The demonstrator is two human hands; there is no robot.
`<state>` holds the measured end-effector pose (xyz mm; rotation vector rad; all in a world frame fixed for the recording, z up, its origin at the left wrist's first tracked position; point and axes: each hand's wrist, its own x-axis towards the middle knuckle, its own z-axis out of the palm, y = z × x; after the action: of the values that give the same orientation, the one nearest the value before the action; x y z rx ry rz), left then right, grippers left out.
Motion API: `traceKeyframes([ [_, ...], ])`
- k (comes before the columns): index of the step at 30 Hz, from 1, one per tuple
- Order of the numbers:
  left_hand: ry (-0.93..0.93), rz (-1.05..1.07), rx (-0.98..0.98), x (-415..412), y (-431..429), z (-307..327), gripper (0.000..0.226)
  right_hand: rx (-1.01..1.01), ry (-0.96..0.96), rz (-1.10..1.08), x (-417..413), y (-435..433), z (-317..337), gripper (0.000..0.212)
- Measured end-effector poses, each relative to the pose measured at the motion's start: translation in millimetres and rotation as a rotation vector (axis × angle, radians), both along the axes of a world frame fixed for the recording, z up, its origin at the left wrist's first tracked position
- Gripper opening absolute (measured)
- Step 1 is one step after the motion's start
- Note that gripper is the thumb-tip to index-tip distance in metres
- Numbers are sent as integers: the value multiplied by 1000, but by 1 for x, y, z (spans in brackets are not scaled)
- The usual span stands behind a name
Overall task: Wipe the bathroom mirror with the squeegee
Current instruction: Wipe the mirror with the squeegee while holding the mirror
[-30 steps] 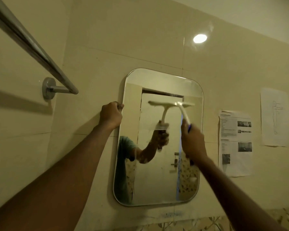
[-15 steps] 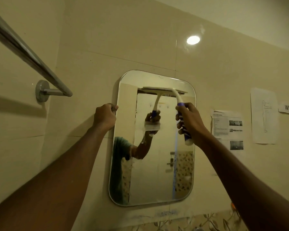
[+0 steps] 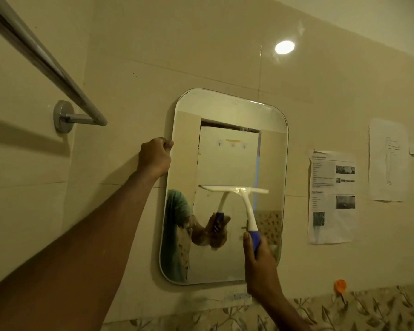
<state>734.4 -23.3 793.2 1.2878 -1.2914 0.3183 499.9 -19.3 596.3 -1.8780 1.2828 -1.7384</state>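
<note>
Left hand [image 3: 154, 156] grips the mirror [image 3: 225, 108] rim at ten o'clock, while the right hand [image 3: 261, 266] at five o'clock grips the squeegee [image 3: 237, 188], its blade on the glass.

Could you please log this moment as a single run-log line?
left hand: grips mirror left edge | right hand: holds squeegee handle | blade: against glass, about mid-height

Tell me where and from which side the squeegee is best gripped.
Grip the squeegee by its blue handle end, coming from below, as the right hand does: the handle curves down from the blade, which lies level across the mirror.
</note>
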Motion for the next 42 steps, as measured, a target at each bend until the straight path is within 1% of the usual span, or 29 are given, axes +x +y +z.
traceKeyframes([
  [2,2,2,-3,-1,1,0,37,55,-10,17,-2,7,4,33],
  [3,2,3,-4,0,1,0,37,25,-18,31,-4,8,19,39],
  [5,-4,2,-4,0,1,0,37,-105,-31,34,-9,4,65,49],
  [7,-6,0,1,1,0,0,37,-227,-47,22,-11,-4,123,45],
  [9,5,-6,9,0,1,0,36,-274,-66,38,-12,-12,176,39],
  [11,11,-9,17,0,2,1,36,-294,-48,66,-13,-19,202,35],
  [12,11,-11,17,0,2,1,36,-296,-35,86,-13,-24,201,35],
  [14,14,-10,11,0,2,0,35,-274,-25,131,-13,-29,177,37],
  [16,16,-4,-3,0,1,0,36,-223,-51,136,-16,-33,124,42],
  [19,20,-1,-11,-1,-1,-1,37,-88,-117,132,-15,-28,20,56],
  [20,24,-2,-10,-1,-1,-1,37,-20,-159,137,-14,-23,-8,57],
  [22,31,-11,-10,-1,-1,-2,36,78,-216,112,-15,-10,-35,54],
  [24,33,-25,-9,0,-2,-2,35,103,-222,82,-17,-1,-23,50],
  [25,29,-26,-10,0,-2,-1,35,69,-213,92,-18,1,-7,48],
  [29,14,-14,-7,1,0,-1,38,-224,-149,63,-17,-9,101,51],
  [31,7,-12,-5,2,0,-1,37,-284,-145,63,-12,-17,157,49],
  [33,6,-9,0,2,-1,-1,37,-279,-143,64,-7,-24,187,40],
  [35,17,-1,5,1,-2,-1,37,-243,-121,66,-3,-28,185,36],
  [37,17,16,8,1,-3,-2,37,-201,-102,56,-1,-26,158,38],
  [40,28,23,11,1,-4,-5,37,-147,-84,26,3,-18,81,40],
  [42,30,32,16,1,-4,-9,39,-59,-112,21,8,-5,22,44],
])
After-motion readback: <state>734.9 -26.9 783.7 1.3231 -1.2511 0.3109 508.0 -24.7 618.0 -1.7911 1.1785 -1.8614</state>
